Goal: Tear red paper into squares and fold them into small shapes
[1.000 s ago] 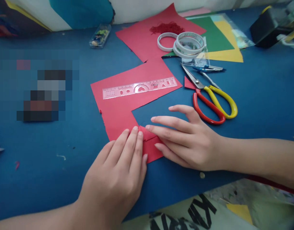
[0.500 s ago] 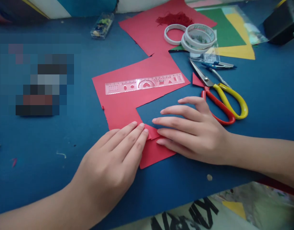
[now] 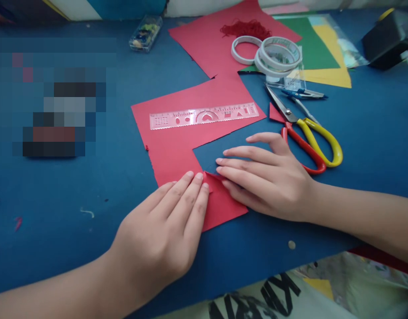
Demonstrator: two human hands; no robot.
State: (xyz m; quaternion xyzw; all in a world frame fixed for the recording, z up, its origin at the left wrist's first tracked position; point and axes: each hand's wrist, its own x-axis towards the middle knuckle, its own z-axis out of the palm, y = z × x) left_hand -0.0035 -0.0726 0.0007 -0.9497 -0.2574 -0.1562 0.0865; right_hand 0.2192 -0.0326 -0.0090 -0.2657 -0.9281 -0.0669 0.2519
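My left hand [image 3: 160, 226] lies with its fingers stretched flat on a piece of red paper [image 3: 225, 208], pressing it to the table. My right hand [image 3: 270, 177] is open, its fingers spread and pointing left. Its thumb and index finger touch a raised red edge at the paper's top. The part under my left fingers is hidden. Just beyond is a larger cut sheet of red paper [image 3: 177, 155], with a clear plastic ruler [image 3: 204, 116] lying across it. Scissors [image 3: 300, 124] with one red and one yellow handle lie beyond my right hand.
Rolls of white tape [image 3: 246, 60], a blue compass [image 3: 305, 94] and red thread [image 3: 246, 29] are at the back. Green paper [image 3: 318, 53] and yellow paper [image 3: 343, 77] lie behind. A small clear box [image 3: 145, 33] sits back left. A black object [image 3: 386, 44] stands far right.
My right thumb has shifted up on the small red piece, and the flap's edge there looks more raised. My left hand keeps pressing. The view has shifted slightly.
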